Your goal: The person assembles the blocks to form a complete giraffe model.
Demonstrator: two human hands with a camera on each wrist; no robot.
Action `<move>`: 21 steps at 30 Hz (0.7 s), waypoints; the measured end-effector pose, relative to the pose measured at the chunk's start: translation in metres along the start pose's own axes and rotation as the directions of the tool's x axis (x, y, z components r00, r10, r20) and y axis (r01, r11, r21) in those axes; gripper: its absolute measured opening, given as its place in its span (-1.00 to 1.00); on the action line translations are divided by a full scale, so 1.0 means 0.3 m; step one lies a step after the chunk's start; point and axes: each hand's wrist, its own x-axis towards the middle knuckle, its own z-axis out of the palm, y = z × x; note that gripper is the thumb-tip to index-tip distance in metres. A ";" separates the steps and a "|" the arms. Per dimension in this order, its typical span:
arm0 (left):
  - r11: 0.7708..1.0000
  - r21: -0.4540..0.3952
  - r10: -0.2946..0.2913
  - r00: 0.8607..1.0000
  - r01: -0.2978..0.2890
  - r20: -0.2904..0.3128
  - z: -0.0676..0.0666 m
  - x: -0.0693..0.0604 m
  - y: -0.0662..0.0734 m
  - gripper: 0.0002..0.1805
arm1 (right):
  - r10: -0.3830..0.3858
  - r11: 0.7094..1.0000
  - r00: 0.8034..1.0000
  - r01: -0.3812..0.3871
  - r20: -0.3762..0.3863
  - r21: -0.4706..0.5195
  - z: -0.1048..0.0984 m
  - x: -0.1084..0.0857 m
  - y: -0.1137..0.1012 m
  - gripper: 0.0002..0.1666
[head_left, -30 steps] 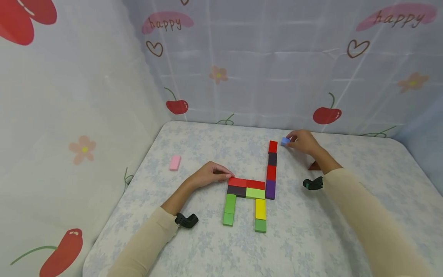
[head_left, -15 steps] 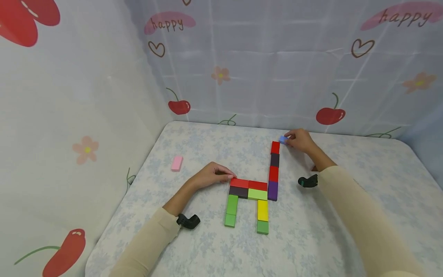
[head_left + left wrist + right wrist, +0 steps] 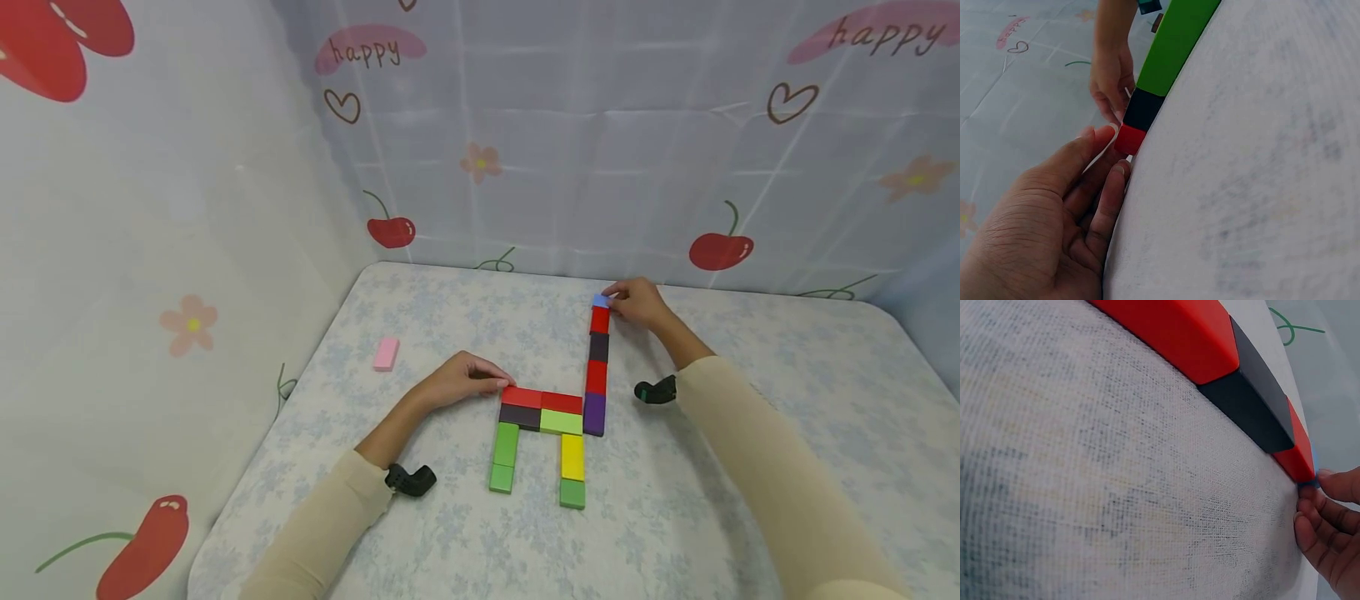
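Note:
In the head view my right hand (image 3: 637, 303) pinches a small blue block (image 3: 601, 301) at the far end of an upright column. The blue block touches the column's top red block (image 3: 600, 320); fingers partly cover it in the right wrist view. Below that stand a black block (image 3: 598, 347), another red block (image 3: 596, 377) and a purple block (image 3: 594, 414). My left hand (image 3: 459, 380) pinches the left end of a red block (image 3: 521, 397), thumb and fingers at its corner in the left wrist view. Its fingers are bent.
Right of that red block lies another red block (image 3: 562, 403). Beneath are a black block (image 3: 520, 417) and a lime block (image 3: 561, 422), with green and yellow (image 3: 572, 457) blocks as two legs. A pink block (image 3: 386, 354) lies apart at left. A printed curtain stands behind the table.
My right hand has moved left with the blue block, from beside the column to the top of it, against the red block. The left hand has stayed at the red block's end.

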 end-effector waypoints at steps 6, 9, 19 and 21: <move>1.000 -0.001 0.004 1.000 -0.004 -0.004 -0.002 -0.003 0.003 -0.81 | 0.022 1.000 1.000 -0.022 0.011 -0.011 0.009 0.006 -0.013 -0.62; 1.000 -0.007 0.005 1.000 -0.005 -0.003 0.000 -0.005 0.006 -0.81 | 0.033 0.999 0.999 -0.033 0.013 -0.017 0.014 0.007 -0.017 -0.60; 1.000 -0.001 0.010 1.000 -0.010 0.002 0.003 -0.002 0.004 -0.80 | 0.034 0.999 0.999 -0.034 0.009 -0.033 0.014 0.006 -0.010 -0.61; 1.000 -0.003 0.010 1.000 -0.010 0.002 0.003 -0.001 0.004 -0.80 | 0.031 0.999 1.000 -0.031 0.007 -0.035 0.014 0.008 -0.006 -0.62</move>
